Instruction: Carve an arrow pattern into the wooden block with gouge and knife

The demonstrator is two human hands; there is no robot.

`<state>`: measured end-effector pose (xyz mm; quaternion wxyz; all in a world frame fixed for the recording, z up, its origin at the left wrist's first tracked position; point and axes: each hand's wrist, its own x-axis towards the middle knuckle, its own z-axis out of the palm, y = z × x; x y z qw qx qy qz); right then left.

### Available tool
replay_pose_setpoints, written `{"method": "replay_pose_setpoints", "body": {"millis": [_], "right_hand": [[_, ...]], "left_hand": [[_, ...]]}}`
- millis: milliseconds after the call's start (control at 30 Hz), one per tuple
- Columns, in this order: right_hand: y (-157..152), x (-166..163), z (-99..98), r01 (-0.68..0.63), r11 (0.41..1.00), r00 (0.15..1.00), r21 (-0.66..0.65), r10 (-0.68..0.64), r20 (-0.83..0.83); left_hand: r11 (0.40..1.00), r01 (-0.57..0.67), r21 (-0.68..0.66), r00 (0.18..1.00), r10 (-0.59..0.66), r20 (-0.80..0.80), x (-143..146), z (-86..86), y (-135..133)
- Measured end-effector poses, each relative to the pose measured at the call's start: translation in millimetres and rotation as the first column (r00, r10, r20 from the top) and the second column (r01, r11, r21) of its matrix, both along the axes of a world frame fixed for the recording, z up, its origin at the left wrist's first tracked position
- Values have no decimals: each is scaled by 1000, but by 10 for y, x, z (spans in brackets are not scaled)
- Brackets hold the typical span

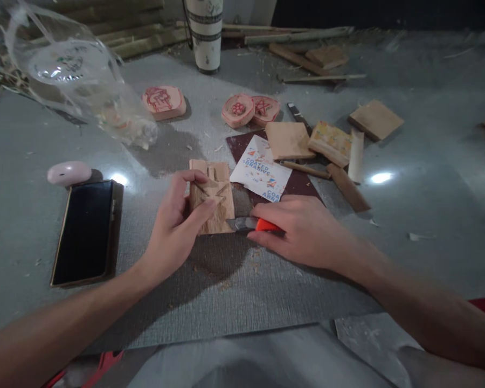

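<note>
A small rectangular wood block (pixel 222 215) with a raised design cut into its face lies on the table in front of me. My left hand (pixel 178 221) grips it from the left, thumb and forefinger resting over the carved face. In my right hand (pixel 303 226) is an orange utility knife (pixel 267 224), its grey blade pointing left. The blade tip meets the block's lower right edge. Part of the knife's handle is hidden inside my fingers. Just beyond the right hand lies a white-backed sheet of sandpaper (pixel 262 170).
A phone (pixel 83 231) and a pink earbud case (pixel 69 173) lie at left, below a clear plastic bag (pixel 105 97). Carved pink pieces (pixel 167 105), loose wood blocks (pixel 291 141) and a dark sandpaper sheet (pixel 305 186) lie farther back. A tall cup (pixel 207 43) stands behind, near bamboo strips.
</note>
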<state>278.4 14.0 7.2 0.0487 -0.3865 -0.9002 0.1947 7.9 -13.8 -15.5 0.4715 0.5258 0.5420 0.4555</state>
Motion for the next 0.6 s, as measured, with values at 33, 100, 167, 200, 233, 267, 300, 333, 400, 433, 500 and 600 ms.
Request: {"method": "replay_pose_setpoints", "body": {"millis": [33, 100, 167, 200, 233, 267, 300, 333, 400, 433, 500, 600], "right_hand": [[-1, 0, 0, 6, 1000, 1000, 3, -6, 4], [-1, 0, 0, 13, 1000, 1000, 2, -13, 8], [1, -1, 0, 12, 1000, 1000, -3, -12, 7], [2, -3, 0, 11, 1000, 1000, -3, -11, 7], [4, -4, 0, 10, 1000, 1000, -4, -10, 8], [5, -6, -1, 10, 1000, 1000, -5, -10, 8], [6, -7, -3, 10, 1000, 1000, -3, -10, 7], [7, -7, -5, 11, 1000, 1000, -1, -11, 5], [9, -5, -7, 14, 1000, 1000, 2, -14, -1], [10, -2, -7, 14, 1000, 1000, 2, -14, -5], [13, 5, -9, 12, 1000, 1000, -4, -12, -9], [18, 13, -16, 1, 1000, 1000, -12, -1, -17]], "left_hand": [[1000, 1, -4, 1000, -1, -1, -2, 2, 0], [1000, 8, -10, 1000, -8, 1, -5, 1, 0], [1000, 14, -13, 1000, -14, 4, -6, -1, -1], [1000, 15, -14, 1000, -15, 6, -6, -2, -1], [1000, 14, -15, 1000, -14, 8, -6, -3, -2], [1000, 14, -19, 1000, -14, 8, -5, -4, -3], [1000, 13, -22, 1000, -13, 9, -4, -4, -4], [1000, 12, -24, 1000, -12, 7, -3, -4, -4], [1000, 6, -16, 1000, -6, 1, -3, -5, -3], [1000, 4, -10, 1000, -4, -1, -3, -5, -1], [1000, 6, -2, 1000, -6, 0, -5, -5, 4], [1000, 11, 0, 1000, -11, -7, -6, -4, 12]]}}
